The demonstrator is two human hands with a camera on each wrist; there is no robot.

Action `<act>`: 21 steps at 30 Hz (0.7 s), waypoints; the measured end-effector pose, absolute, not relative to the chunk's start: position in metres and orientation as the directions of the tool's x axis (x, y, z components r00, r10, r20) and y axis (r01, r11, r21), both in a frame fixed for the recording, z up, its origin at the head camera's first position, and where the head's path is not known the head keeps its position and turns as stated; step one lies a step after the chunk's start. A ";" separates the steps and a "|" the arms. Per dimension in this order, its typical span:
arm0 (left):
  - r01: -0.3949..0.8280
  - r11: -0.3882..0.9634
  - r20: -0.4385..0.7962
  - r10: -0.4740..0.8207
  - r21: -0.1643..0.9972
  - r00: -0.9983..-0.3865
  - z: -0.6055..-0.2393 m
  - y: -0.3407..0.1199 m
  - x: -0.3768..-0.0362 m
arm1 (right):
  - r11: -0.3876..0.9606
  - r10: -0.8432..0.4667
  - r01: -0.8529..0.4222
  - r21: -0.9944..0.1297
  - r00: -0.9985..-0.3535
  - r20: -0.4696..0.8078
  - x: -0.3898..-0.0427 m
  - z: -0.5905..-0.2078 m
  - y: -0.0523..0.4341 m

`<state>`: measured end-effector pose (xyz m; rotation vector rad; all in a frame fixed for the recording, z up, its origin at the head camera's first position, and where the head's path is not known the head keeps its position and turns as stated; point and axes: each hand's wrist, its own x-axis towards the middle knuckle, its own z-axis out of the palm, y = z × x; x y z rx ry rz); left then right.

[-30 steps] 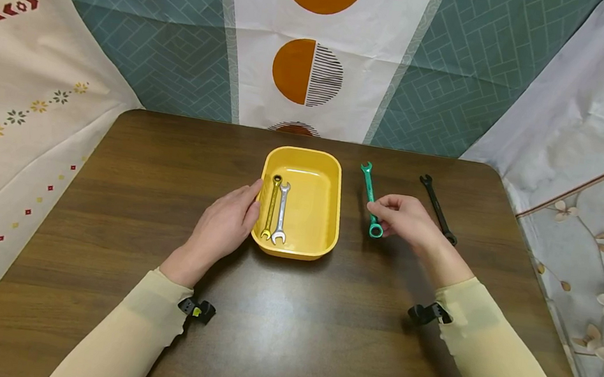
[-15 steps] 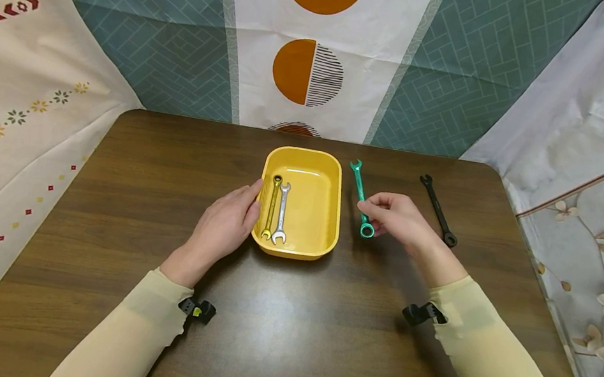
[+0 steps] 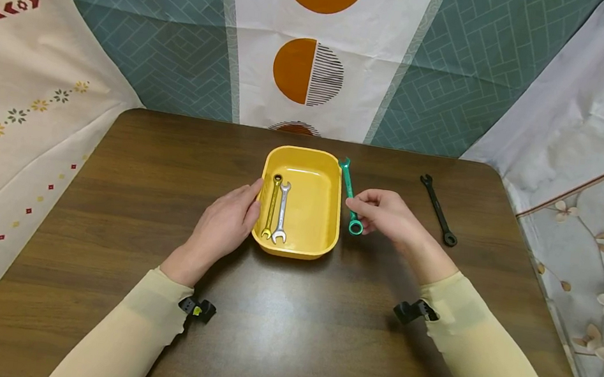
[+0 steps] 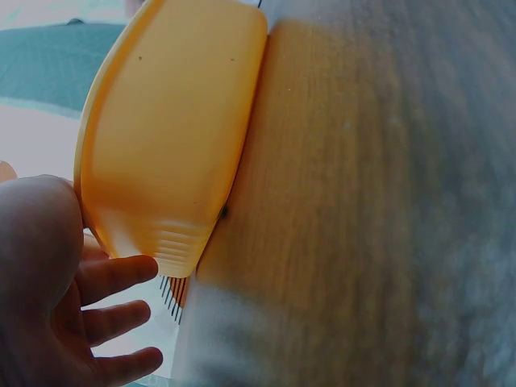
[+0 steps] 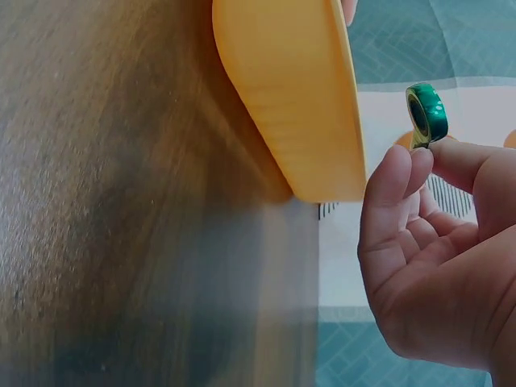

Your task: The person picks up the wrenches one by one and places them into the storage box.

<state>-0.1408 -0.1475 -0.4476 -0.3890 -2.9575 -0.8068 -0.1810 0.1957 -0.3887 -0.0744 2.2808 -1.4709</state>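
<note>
The right hand (image 3: 385, 216), pinching the green metal combination wrench (image 3: 350, 196) near its ring end, is carrying it leftward, now just beside the yellow plastic tray's (image 3: 323, 243) right rim, while the open-fingered left hand (image 3: 227, 223) is steadying the tray's left wall.

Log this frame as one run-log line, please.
right hand: pinches green wrench beside yellow tray | left hand: rests on tray | black wrench: on table

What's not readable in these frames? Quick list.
- Green wrench: only its ring end shows in the right wrist view; the right hand hides the rest.
- Tray contents: both wrist views show only its outer wall.
- Wrench size markings: too small in the head view.
- Left hand: cut off by the left wrist view's edge.
</note>
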 end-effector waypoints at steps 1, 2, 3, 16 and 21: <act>0.254 0.833 0.116 0.227 0.492 -0.967 -0.448 -0.148 -0.141 | 0.437 -0.270 0.178 -0.882 -0.909 -0.318 -0.181 -0.388 0.194; 0.254 0.833 0.115 0.227 0.491 -0.967 -0.447 -0.148 -0.141 | 0.438 -0.272 0.176 -0.881 -0.908 -0.317 -0.181 -0.388 0.193; 0.254 0.834 0.115 0.227 0.489 -0.967 -0.447 -0.148 -0.141 | 0.441 -0.274 0.174 -0.880 -0.908 -0.317 -0.181 -0.388 0.192; 0.256 0.836 0.114 0.230 0.486 -0.967 -0.447 -0.148 -0.141 | 0.435 -0.296 0.171 -0.884 -0.900 -0.320 -0.178 -0.384 0.171; 0.257 0.834 0.114 0.231 0.488 -0.966 -0.447 -0.148 -0.141 | 0.442 -0.291 0.179 -0.879 -0.899 -0.329 -0.177 -0.384 0.163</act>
